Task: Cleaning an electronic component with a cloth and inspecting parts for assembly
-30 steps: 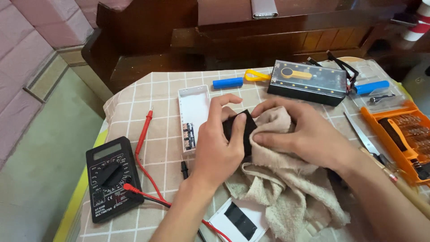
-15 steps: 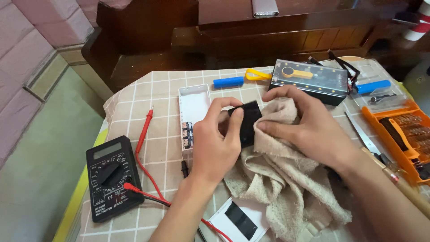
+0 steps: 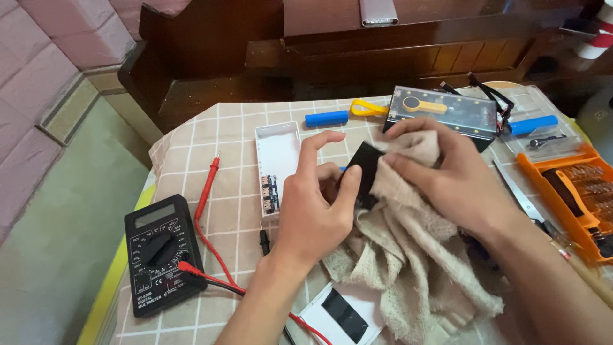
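Note:
My left hand grips a small black flat part by its edge, thumb on the near side. My right hand presses a beige cloth against that black part from the right. The cloth hangs down from both hands onto the checked tablecloth. A white open case with a small circuit board at its near end lies just left of my left hand.
A black multimeter with red and black leads sits front left. Behind are blue cylindrical cells, a yellow tool, a dark transparent box. An orange bit set is at right, a white card with a black strip at front.
The black part has tilted up more on edge in my left hand, and my right hand with the cloth has slid up over its right side.

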